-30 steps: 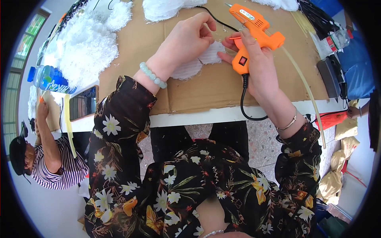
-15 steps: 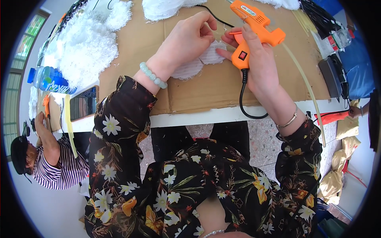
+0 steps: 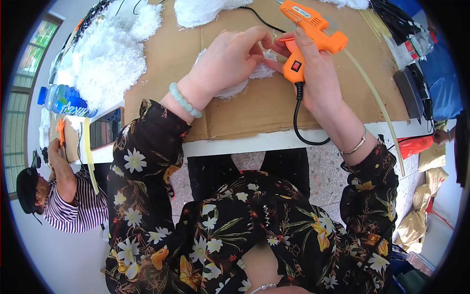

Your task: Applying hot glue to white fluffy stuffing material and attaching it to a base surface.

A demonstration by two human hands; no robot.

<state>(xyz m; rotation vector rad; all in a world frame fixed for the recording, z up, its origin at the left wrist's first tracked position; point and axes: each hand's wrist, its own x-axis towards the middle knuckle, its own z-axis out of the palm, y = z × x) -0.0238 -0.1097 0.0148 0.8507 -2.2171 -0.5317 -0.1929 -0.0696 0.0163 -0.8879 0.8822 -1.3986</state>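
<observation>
An orange hot glue gun (image 3: 296,59) is in my right hand (image 3: 320,73), its nozzle end toward the top of the view and its black cord hanging from the handle. A long translucent glue stick (image 3: 374,88) trails behind it to the right. My left hand (image 3: 227,61) is curled over a white, fluffy-edged fabric piece (image 3: 262,72) lying on the cardboard (image 3: 166,68). Its fingers bend toward the thumb, and whatever they pinch is hidden. The fingertips of my right hand reach close to the same white piece.
White shredded fluff (image 3: 105,54) is heaped on the left, near a blue-capped bottle (image 3: 66,98) and a phone (image 3: 106,128). Another white piece (image 3: 200,12) lies at the far side. A clear bottle (image 3: 420,45) and a dark box (image 3: 412,92) stand right. A person in stripes (image 3: 73,206) sits left.
My left hand has come slightly lower and to the left, its fingers now nearer the white fabric piece. My right hand and the glue gun have shifted slightly left.
</observation>
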